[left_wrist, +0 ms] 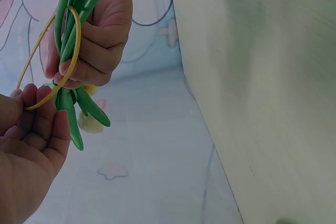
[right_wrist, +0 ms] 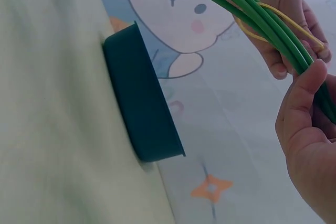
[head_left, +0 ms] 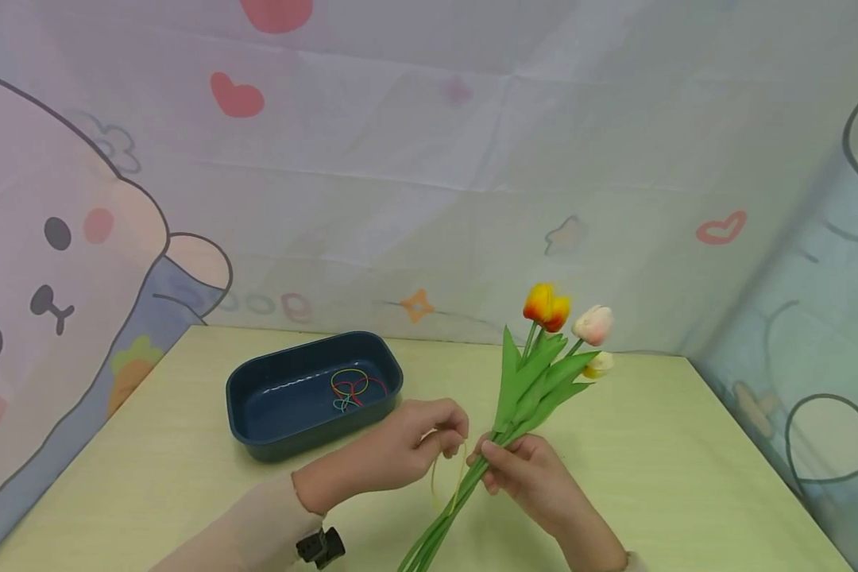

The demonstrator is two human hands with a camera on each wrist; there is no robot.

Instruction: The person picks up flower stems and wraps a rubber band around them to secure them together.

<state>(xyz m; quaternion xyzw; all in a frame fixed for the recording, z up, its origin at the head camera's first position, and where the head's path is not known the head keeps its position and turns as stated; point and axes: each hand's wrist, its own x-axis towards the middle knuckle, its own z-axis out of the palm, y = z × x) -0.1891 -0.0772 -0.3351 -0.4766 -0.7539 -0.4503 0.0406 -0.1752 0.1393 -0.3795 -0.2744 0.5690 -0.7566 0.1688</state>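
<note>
My right hand [head_left: 536, 477] grips a bunch of artificial tulips [head_left: 536, 381] by the stems, just under the leaves. The blooms, red-yellow, pale pink and pale yellow, point up and away to the right. Below that grip the green stems [right_wrist: 262, 22] run down toward the front edge. Between thumb and fingertips my left hand [head_left: 415, 445] pinches a yellow rubber band [left_wrist: 79, 40]. The band loops around the stems and is drawn out to the left, as the left wrist view shows.
A dark blue tray [head_left: 293, 441] stands on the pale table [head_left: 672, 461] left of the flowers. Several coloured rubber bands [head_left: 350, 385] lie in its right end. Behind the table hangs a printed cloth [head_left: 415, 159] with cartoon figures.
</note>
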